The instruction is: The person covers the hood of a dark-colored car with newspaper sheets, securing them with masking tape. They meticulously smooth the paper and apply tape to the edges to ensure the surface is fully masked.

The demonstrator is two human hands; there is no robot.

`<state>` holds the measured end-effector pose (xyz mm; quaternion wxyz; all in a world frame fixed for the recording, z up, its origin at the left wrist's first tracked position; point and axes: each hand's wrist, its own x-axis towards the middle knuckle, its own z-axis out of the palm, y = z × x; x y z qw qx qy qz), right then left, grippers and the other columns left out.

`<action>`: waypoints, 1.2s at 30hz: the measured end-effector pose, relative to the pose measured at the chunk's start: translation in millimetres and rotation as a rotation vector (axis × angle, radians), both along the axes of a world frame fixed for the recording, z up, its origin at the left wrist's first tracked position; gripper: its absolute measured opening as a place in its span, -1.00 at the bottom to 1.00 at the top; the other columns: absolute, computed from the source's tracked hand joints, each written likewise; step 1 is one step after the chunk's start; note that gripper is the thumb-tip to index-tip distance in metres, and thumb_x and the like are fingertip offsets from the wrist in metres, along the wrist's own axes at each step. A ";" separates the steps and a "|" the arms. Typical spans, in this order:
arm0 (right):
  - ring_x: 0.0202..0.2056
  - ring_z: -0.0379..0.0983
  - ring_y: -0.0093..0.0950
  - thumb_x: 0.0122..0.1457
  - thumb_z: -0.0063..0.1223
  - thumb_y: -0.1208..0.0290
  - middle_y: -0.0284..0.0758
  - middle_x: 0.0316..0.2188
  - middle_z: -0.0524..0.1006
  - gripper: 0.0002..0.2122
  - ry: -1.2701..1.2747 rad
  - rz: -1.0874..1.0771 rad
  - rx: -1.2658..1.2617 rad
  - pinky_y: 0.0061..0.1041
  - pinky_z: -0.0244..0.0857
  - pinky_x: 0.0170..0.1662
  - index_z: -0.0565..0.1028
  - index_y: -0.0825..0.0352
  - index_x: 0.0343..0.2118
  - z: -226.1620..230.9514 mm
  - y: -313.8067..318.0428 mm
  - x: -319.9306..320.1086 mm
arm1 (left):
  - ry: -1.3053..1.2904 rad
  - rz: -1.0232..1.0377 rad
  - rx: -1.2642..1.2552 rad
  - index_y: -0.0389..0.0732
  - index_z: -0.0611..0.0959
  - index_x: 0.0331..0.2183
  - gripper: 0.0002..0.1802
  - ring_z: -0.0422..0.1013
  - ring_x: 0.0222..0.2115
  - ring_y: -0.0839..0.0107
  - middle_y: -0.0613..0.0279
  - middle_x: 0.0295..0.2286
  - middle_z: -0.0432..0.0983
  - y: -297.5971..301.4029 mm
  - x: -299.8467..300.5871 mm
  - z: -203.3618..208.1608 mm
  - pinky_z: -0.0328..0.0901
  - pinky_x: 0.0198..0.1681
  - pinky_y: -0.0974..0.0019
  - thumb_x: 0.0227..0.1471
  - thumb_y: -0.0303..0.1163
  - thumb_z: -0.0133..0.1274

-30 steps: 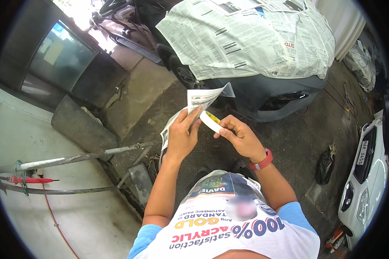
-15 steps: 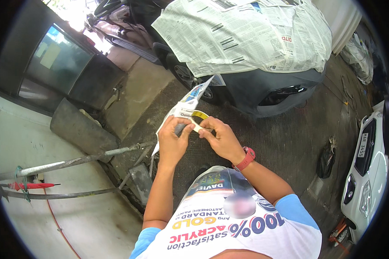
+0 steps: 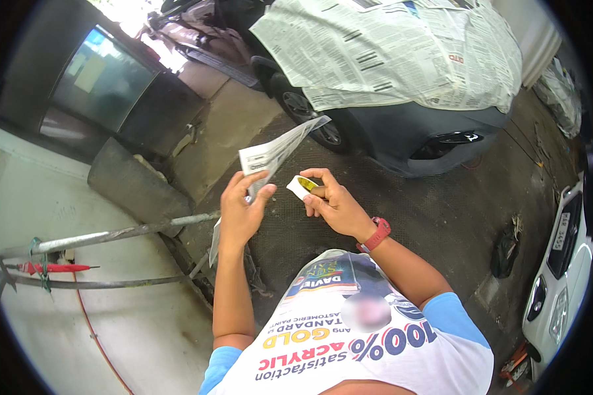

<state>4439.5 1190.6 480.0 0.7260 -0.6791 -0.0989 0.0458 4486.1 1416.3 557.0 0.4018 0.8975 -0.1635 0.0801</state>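
White tape on a small roll (image 3: 298, 190) sat in the person's right hand (image 3: 336, 207), held out over the dark floor (image 3: 402, 217). That hand was curled round the roll, with the thumb on one side and a finger poked into the yellow inside of the ring. The left hand (image 3: 239, 209) was half curled, and it had a sheet of newspaper (image 3: 270, 153) between its thumb and fingers. The sheet stuck out past that hand in a thin, bent point, leaning to the right. A pale bit of paper (image 3: 214, 245) also showed beside the left arm (image 3: 234, 283), but it was hard to tell if it was part of the same sheet. The tape and the sheet were near each other but did not touch. A grey car (image 3: 392, 141) stood ahead, with more newspaper (image 3: 408, 66) spread over its front. It looked like the getting-ready part, with paper in one hand and tape in the other. The next move seemed to call for soft, steady fingers and no hard tugs, since thin paper could rip.
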 end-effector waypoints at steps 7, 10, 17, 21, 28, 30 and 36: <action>-0.44 0.61 -0.42 0.47 0.09 0.42 -0.23 -0.47 0.65 -0.58 -0.142 0.007 -0.015 -0.38 0.45 -0.28 0.27 0.29 0.31 19.1 24.5 -2.7 | 0.100 -0.085 -0.219 -0.32 0.78 -0.26 -0.86 0.56 -0.29 0.39 0.15 -0.31 0.64 9.8 -0.1 -23.5 0.37 -0.19 0.29 0.11 -0.50 0.39; -0.42 0.66 -0.17 0.45 0.13 0.36 -0.12 -0.47 0.66 -0.65 -0.118 0.010 -0.117 -0.26 0.46 -0.29 0.38 0.32 0.20 16.0 26.9 1.1 | -0.059 -0.099 -0.049 -0.32 0.75 -0.29 -0.89 0.58 -0.30 0.23 0.06 -0.33 0.63 3.6 -9.7 -7.0 0.39 -0.19 0.23 0.14 -0.51 0.35; -0.44 0.62 -0.06 0.43 0.14 0.33 -0.10 -0.49 0.63 -0.85 -0.121 -0.187 -0.323 -0.16 0.41 -0.36 0.52 0.31 -0.18 -2.4 19.2 17.0 | -0.184 0.005 0.138 -0.30 0.78 -0.17 -0.78 0.61 -0.22 0.06 0.04 -0.30 0.68 18.9 -19.4 -11.5 0.46 -0.10 0.11 0.09 -0.58 0.35; -0.60 0.45 -0.22 0.40 0.16 0.35 -0.15 -0.58 0.55 -0.85 -0.052 -0.104 -0.194 -0.31 0.27 -0.45 0.53 0.33 -0.21 17.1 16.1 28.8 | -0.146 -0.003 0.070 -0.30 0.80 -0.10 -0.71 0.65 -0.19 0.15 0.03 -0.22 0.71 30.7 -12.6 22.4 0.47 -0.06 0.24 0.08 -0.62 0.36; -0.54 0.56 -0.05 0.33 0.26 0.18 -0.10 -0.65 0.53 -0.75 -0.359 -0.023 -0.382 -0.11 0.32 -0.40 0.59 0.28 -0.28 89.3 50.5 64.8 | -0.041 0.039 -0.089 -0.17 0.64 0.22 -0.36 0.62 -0.31 0.44 0.13 -0.33 0.72 47.4 -4.7 66.5 0.46 -0.15 0.35 0.11 -0.63 0.35; -0.50 0.58 -0.03 0.31 0.29 0.07 -0.09 -0.65 0.55 -0.69 -0.394 -0.020 -0.439 -0.10 0.37 -0.38 0.60 0.25 -0.33 103.6 59.4 68.7 | 0.000 0.009 -0.113 -0.16 0.62 0.25 -0.31 0.61 -0.31 0.51 0.17 -0.34 0.72 54.9 -4.1 77.7 0.46 -0.17 0.40 0.10 -0.70 0.33; -0.48 0.61 -0.04 0.29 0.30 0.01 -0.11 -0.63 0.57 -0.66 -0.567 -0.053 -0.564 -0.08 0.41 -0.36 0.59 0.23 -0.37 122.5 76.4 71.4 | 0.009 -0.089 0.004 -0.23 0.82 -0.03 -0.66 0.52 -0.34 0.56 0.29 -0.34 0.68 76.1 2.4 83.7 0.39 -0.24 0.38 0.13 -0.58 0.37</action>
